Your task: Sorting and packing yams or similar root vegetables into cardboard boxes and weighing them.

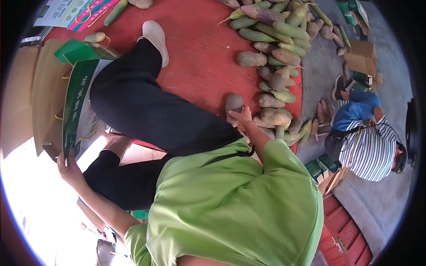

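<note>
My left hand (pixel 71 172) grips the lower corner of a green and white cardboard carton (pixel 76 104), which stands upright with its flaps folded out. My right hand (pixel 243 117) reaches to the red floor covering, its fingers closed around the end of a short, thick, brownish-purple radish (pixel 234 103). Just beside that hand lies a long heap of green and purplish radishes (pixel 271 103), some smooth and slim, others stubby and dusty. Part of the right hand's grip is hidden behind the fingers and the radish.
Another person in a striped shirt (pixel 368 150) bends over at the right, near an open brown carton (pixel 361 57) and small green boxes (pixel 316 170). A printed carton (pixel 66 13) and loose radishes lie at the far left. My light shoe (pixel 155 40) rests on the red covering (pixel 199 57).
</note>
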`<state>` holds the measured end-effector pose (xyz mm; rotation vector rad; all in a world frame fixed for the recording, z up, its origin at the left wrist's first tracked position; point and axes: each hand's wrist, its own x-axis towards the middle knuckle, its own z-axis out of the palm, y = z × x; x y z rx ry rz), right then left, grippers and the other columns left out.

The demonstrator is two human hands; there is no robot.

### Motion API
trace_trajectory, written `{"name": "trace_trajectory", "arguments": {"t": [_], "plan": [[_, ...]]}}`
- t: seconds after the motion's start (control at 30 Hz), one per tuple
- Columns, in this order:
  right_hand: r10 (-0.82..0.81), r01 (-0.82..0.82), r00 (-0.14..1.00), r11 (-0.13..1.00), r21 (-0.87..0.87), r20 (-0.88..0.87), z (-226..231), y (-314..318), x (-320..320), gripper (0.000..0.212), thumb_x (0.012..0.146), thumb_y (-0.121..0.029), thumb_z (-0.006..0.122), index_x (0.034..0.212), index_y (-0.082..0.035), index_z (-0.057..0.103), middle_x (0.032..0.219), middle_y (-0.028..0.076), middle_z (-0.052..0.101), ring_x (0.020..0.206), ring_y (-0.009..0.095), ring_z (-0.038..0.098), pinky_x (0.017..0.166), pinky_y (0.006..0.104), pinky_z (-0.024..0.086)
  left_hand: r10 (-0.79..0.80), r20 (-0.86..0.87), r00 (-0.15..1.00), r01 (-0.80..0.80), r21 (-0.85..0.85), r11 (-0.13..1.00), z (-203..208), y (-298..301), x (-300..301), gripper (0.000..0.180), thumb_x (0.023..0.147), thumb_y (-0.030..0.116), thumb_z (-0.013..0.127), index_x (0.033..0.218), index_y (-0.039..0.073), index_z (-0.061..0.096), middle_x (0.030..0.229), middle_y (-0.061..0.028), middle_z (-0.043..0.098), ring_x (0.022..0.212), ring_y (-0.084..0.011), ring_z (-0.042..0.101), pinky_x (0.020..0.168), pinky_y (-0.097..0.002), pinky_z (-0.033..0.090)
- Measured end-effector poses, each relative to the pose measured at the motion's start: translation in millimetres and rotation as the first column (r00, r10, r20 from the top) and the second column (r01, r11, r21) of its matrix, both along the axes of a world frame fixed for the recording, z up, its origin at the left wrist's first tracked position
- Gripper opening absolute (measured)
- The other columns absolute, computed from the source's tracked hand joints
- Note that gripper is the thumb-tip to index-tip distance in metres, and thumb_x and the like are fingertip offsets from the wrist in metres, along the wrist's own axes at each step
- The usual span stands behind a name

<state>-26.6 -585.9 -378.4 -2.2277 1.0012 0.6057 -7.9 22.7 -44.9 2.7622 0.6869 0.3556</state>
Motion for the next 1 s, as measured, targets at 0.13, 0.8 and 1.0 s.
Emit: {"name": "trace_trajectory", "arguments": {"t": [0.13, 0.8, 1.0], "plan": [[0.043, -0.016, 0.988, 0.983, 0.182, -0.145, 5.1, 36.6, 26.3, 0.098, 0.057, -0.033, 0.088, 0.134, 0.000, 0.036, 0.125, 0.019, 0.053, 0.116, 0.031, 0.053, 0.093, 0.0394, 0.047, 0.041, -0.030, 0.999, -0.039, 0.079, 0.996, 6.7, -2.5, -3.1, 0.014, 0.085, 0.006, 0.067, 0.099, 0.003, 0.067, 0.085, -0.0080, 0.065, 0.078, -0.0185, 0.060, 0.073, -0.0297, 0.047], [0.245, -0.337, 0.936, 0.832, 0.440, 0.253, 117.5, 80.2, 168.9, 0.082, 0.053, -0.007, 0.085, 0.123, 0.003, 0.043, 0.114, 0.015, 0.057, 0.104, 0.025, 0.057, 0.091, 0.0392, 0.047, 0.128, -0.117, 0.985, -0.124, 0.039, 0.992, 44.4, -41.7, 10.0, 0.013, 0.079, 0.006, 0.062, 0.088, 0.010, 0.070, 0.088, -0.0058, 0.065, 0.090, -0.0266, 0.062, 0.077, -0.0386, 0.050], [0.400, -0.709, 0.652, 0.622, 0.331, 0.644, 316.8, 188.4, 288.3, 0.083, 0.057, -0.001, 0.080, 0.131, 0.000, 0.042, 0.120, 0.011, 0.055, 0.112, 0.022, 0.053, 0.098, 0.0367, 0.042, 0.078, -0.097, 0.992, -0.080, -0.018, 0.997, 46.0, -39.3, 11.2, 0.011, 0.081, 0.006, 0.062, 0.089, 0.003, 0.069, 0.085, -0.0115, 0.064, 0.086, -0.0302, 0.062, 0.075, -0.0402, 0.048]]}}
